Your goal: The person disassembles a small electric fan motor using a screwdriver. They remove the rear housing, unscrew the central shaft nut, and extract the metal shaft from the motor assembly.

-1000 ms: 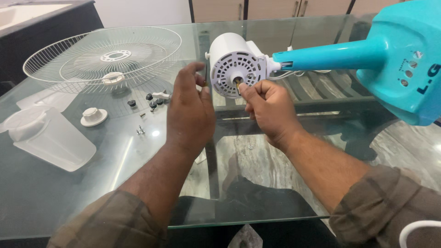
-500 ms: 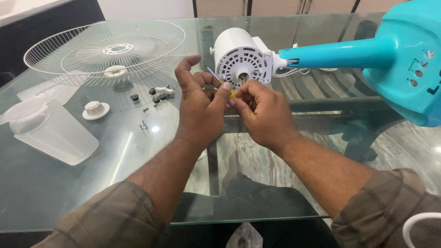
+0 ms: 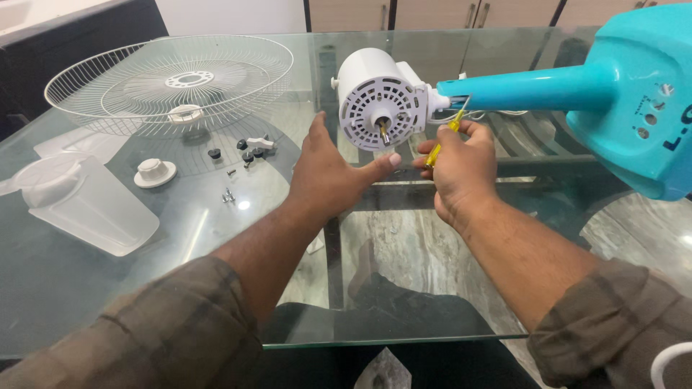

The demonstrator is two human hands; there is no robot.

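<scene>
The right hand (image 3: 461,169) pinches a small yellow-handled screwdriver (image 3: 441,141) just beside the white round fan motor housing (image 3: 380,97), which hangs over the glass desk (image 3: 108,288). The left hand (image 3: 328,173) is spread open just below the housing, holding nothing.

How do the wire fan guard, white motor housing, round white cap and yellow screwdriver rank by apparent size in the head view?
1. Wire fan guard
2. White motor housing
3. Round white cap and yellow screwdriver: unsure, the right hand hides much of the screwdriver.

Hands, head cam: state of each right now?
Left hand: open, holding nothing, beside the white motor housing.
Right hand: closed on a yellow-handled screwdriver.
</scene>
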